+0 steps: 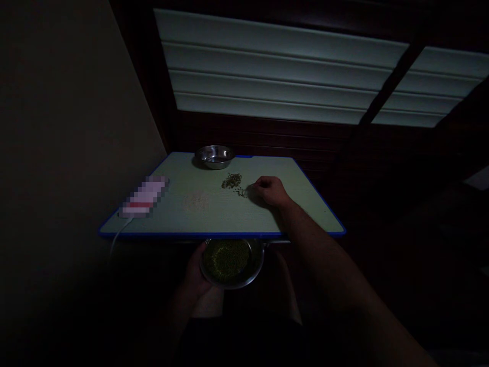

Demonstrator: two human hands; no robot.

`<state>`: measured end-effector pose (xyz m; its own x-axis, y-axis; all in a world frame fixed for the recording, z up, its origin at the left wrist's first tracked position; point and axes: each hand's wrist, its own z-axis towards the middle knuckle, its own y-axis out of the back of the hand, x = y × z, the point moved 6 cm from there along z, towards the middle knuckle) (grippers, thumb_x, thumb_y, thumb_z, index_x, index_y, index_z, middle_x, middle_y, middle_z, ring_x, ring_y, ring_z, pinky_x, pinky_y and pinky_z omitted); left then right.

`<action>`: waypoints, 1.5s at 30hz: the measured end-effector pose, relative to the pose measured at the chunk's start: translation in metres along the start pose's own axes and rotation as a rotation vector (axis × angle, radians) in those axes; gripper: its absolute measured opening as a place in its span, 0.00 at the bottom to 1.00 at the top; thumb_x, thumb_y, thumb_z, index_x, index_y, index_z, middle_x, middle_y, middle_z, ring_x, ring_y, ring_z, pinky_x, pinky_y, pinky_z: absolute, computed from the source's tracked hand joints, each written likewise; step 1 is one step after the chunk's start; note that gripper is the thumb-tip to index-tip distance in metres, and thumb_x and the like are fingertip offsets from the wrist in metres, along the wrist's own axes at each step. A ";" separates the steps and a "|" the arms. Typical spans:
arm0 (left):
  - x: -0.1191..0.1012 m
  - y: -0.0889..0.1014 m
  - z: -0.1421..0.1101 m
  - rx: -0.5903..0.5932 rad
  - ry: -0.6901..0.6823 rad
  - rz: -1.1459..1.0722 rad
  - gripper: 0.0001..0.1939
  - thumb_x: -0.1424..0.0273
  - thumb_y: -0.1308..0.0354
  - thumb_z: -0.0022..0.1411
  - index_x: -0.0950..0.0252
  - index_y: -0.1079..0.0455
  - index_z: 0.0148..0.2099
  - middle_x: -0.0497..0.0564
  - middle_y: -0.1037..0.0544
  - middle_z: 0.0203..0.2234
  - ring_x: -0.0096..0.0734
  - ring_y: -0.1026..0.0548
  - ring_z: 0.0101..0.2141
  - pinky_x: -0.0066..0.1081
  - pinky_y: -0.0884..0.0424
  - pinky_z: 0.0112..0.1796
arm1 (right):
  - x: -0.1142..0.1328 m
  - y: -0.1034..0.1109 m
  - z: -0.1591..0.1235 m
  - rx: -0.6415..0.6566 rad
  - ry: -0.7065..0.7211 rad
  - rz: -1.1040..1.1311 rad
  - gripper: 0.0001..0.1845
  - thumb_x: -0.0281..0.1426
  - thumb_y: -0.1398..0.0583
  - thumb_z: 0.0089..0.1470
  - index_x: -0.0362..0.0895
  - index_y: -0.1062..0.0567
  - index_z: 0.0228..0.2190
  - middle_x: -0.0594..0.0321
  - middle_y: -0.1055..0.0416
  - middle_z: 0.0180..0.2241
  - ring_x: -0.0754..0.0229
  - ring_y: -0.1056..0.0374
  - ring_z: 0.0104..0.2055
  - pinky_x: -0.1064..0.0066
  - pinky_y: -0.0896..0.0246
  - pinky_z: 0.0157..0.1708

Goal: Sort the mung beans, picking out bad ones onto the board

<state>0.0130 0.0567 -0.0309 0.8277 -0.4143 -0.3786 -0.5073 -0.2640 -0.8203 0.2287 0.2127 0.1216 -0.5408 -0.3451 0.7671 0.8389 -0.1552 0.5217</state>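
Below the table's front edge, my left hand (197,270) grips the rim and side of a steel bowl (250,279). Small green beans (227,259), which look like mung beans, fill much of it. Over the tabletop, my right hand (270,190) is closed with its fingertips pinched together. Something pale shows at those fingertips, too dim and small to name. Just left of them lies a loose pile of small dark beans (232,181), with a few strays scattered towards the hand.
A pale green table (171,216) with a blue edge stands against a shuttered window (275,71). A second steel bowl (216,158) sits at its back. On the left lies a blurred-out phone-like device (144,196) with a white cable (119,232). A wall rises at left.
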 end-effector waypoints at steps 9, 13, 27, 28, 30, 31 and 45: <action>-0.001 -0.005 -0.003 -0.017 -0.014 0.011 0.10 0.70 0.45 0.59 0.64 0.22 0.35 0.53 0.17 0.32 0.41 0.20 0.39 0.43 0.32 0.50 | 0.000 -0.001 0.000 0.022 0.008 0.029 0.06 0.31 0.41 0.43 0.42 0.25 0.23 0.63 0.29 0.23 0.63 0.37 0.27 0.69 0.42 0.31; -0.001 -0.006 -0.003 -0.041 -0.022 0.018 0.10 0.69 0.45 0.59 0.65 0.22 0.34 0.54 0.17 0.31 0.43 0.20 0.39 0.45 0.32 0.51 | -0.001 -0.002 -0.001 0.042 -0.019 0.063 0.05 0.31 0.40 0.41 0.41 0.26 0.21 0.64 0.31 0.21 0.63 0.38 0.26 0.70 0.43 0.30; -0.001 -0.003 -0.002 -0.088 -0.033 0.030 0.09 0.69 0.44 0.58 0.65 0.23 0.35 0.54 0.17 0.30 0.43 0.20 0.38 0.45 0.32 0.50 | 0.003 -0.003 -0.002 0.061 -0.021 0.063 0.08 0.34 0.39 0.42 0.41 0.26 0.22 0.63 0.29 0.22 0.63 0.38 0.26 0.70 0.42 0.29; -0.001 -0.003 -0.002 -0.088 -0.034 0.029 0.09 0.69 0.44 0.58 0.65 0.23 0.36 0.54 0.17 0.30 0.43 0.20 0.38 0.45 0.32 0.51 | 0.003 -0.003 -0.002 0.064 -0.020 0.060 0.08 0.34 0.39 0.43 0.41 0.25 0.22 0.63 0.29 0.22 0.63 0.38 0.26 0.70 0.42 0.29; -0.001 -0.003 -0.002 -0.079 -0.032 0.030 0.09 0.69 0.44 0.58 0.65 0.23 0.36 0.54 0.17 0.31 0.43 0.20 0.39 0.45 0.32 0.51 | 0.003 -0.003 -0.002 0.061 -0.020 0.050 0.07 0.33 0.39 0.43 0.41 0.25 0.22 0.62 0.29 0.22 0.63 0.37 0.26 0.70 0.42 0.29; -0.001 -0.003 -0.002 -0.073 -0.030 0.030 0.09 0.69 0.44 0.58 0.65 0.23 0.37 0.54 0.17 0.31 0.43 0.20 0.39 0.45 0.33 0.51 | 0.003 -0.003 -0.002 0.056 -0.018 0.043 0.07 0.33 0.39 0.43 0.41 0.25 0.22 0.62 0.29 0.22 0.63 0.37 0.26 0.70 0.42 0.29; -0.001 -0.003 -0.001 -0.009 -0.021 0.034 0.09 0.68 0.43 0.58 0.65 0.22 0.36 0.54 0.17 0.33 0.44 0.21 0.41 0.45 0.34 0.52 | -0.001 0.002 0.000 -0.023 -0.014 -0.053 0.08 0.32 0.41 0.44 0.40 0.24 0.24 0.61 0.27 0.24 0.62 0.35 0.27 0.70 0.42 0.31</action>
<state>0.0137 0.0567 -0.0272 0.8145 -0.4051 -0.4154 -0.5378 -0.2581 -0.8026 0.2311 0.2129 0.1220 -0.5848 -0.3227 0.7442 0.8104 -0.1941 0.5527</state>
